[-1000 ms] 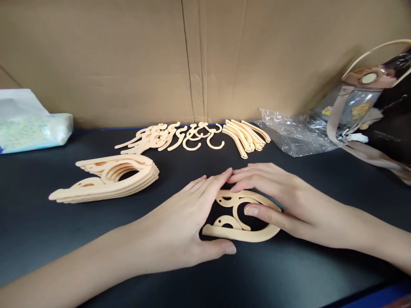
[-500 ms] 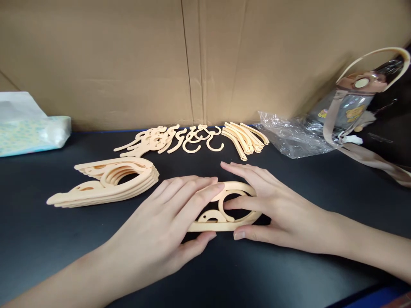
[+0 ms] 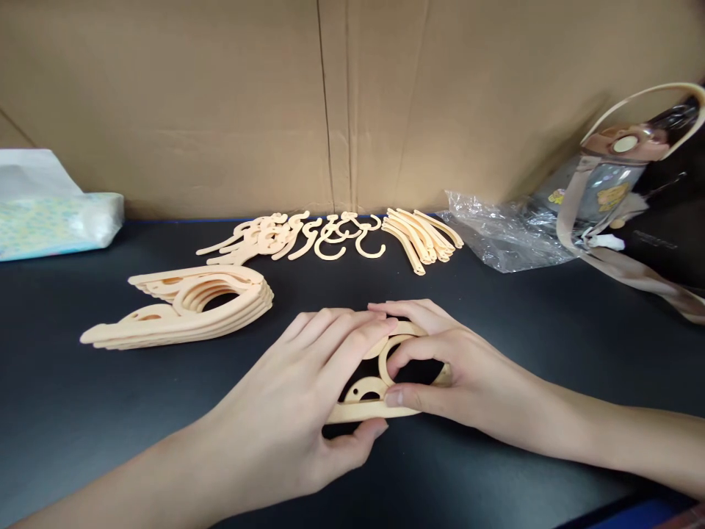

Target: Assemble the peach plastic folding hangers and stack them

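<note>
On the black table [image 3: 496, 316], the folded hanger [image 3: 369, 411] lies between both hands: the left hand [image 3: 330, 360] grasps its left end from above, fingers over the far arm; the right hand [image 3: 440, 360] pinches its near arm, index finger inside the ring. The hanger stack [image 3: 242, 316] sits to the left

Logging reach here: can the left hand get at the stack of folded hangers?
Probably yes: only bare tabletop shows between the left hand and the stack, though the hand would likely have to let go of the hanger first.
</note>
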`<state>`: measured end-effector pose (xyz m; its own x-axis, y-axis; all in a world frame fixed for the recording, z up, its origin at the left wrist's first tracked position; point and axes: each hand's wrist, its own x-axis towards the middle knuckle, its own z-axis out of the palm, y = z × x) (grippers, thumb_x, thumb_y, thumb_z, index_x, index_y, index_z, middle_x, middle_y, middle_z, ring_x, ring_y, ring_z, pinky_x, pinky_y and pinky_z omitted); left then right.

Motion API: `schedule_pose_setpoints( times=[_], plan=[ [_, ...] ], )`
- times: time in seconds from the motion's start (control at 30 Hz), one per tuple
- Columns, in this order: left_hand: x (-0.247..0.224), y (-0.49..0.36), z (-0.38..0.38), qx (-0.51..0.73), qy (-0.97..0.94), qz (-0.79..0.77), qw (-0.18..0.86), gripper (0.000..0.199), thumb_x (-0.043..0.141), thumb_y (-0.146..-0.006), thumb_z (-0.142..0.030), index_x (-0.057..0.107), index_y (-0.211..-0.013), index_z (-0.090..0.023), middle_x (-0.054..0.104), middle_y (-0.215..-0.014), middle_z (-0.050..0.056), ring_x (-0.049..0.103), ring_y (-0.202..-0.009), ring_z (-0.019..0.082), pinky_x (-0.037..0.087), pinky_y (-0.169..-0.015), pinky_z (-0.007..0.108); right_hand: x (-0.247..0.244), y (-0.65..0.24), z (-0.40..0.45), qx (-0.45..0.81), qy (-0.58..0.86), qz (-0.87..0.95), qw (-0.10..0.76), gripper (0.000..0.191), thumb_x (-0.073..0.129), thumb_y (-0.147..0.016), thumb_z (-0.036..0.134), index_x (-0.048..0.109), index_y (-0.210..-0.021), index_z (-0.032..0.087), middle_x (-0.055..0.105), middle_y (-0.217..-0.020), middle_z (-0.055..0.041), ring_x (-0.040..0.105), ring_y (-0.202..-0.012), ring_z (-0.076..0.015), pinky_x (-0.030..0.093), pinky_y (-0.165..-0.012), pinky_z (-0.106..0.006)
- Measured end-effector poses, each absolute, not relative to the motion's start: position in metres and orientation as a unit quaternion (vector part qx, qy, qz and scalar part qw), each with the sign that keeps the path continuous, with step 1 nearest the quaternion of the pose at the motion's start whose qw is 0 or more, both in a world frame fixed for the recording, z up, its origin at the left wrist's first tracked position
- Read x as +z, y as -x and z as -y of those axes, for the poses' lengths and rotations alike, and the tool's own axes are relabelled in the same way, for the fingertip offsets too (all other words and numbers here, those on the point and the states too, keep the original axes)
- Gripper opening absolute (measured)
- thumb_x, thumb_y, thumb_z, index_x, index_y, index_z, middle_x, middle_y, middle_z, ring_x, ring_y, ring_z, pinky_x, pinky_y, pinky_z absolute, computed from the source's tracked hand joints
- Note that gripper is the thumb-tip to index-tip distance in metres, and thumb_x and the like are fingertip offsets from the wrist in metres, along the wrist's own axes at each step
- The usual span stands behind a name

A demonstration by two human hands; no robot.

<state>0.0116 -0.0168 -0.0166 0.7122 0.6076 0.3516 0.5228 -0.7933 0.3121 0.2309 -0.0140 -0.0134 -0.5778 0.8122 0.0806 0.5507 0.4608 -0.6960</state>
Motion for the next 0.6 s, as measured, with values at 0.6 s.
schedule_pose_setpoints(
  times=[0.6],
  plan=[
    [0.037,0.032,-0.001,0.244,-0.848,-0.467,-0.060,0.059,0.058,-0.084,-0.040,0.042,-0.139,-0.025,0.056,-0.129,0.004,0.053,-0.115,0.032,0.039,-0.100,0.045,-0.002,-0.256,0.003,0.188,0.419,0.793,0.399,0.009,0.060,-0.093,0.026,0.065,-0.100,0.029,0.055,-0.131,-0.0048,0.049,-0.129,-0.0243,0.038,-0.111,-0.045]
  ],
)
